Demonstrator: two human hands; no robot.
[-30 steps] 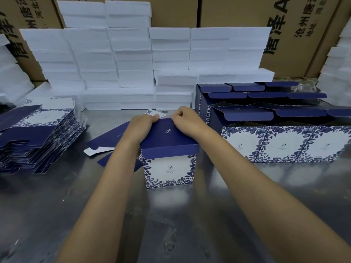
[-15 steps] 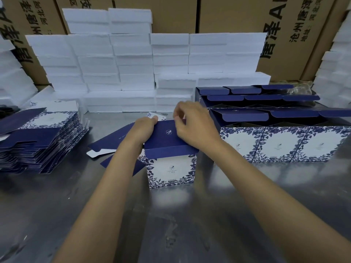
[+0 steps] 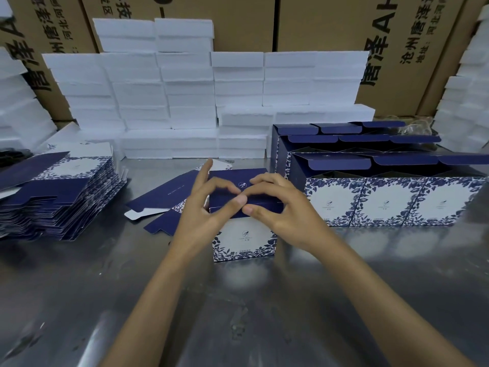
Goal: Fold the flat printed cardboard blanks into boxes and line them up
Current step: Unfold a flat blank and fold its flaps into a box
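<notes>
A blue-and-white floral box stands upright at the table's middle, its navy lid flap folded over the top. My left hand and my right hand both pinch the lid's front tuck edge, thumbs in front, fingers curled on top; the left index finger sticks up. Rows of folded boxes with open navy lids stand to the right. A stack of flat printed blanks lies at the left. One loose flat blank lies behind my left hand.
White foam blocks are stacked along the back, with more at both sides. Brown shipping cartons stand behind them. The shiny metal tabletop stretches toward me.
Both hands came forward from the lid's back edge to its front tuck edge and now pinch it. The view has tilted down slightly.
</notes>
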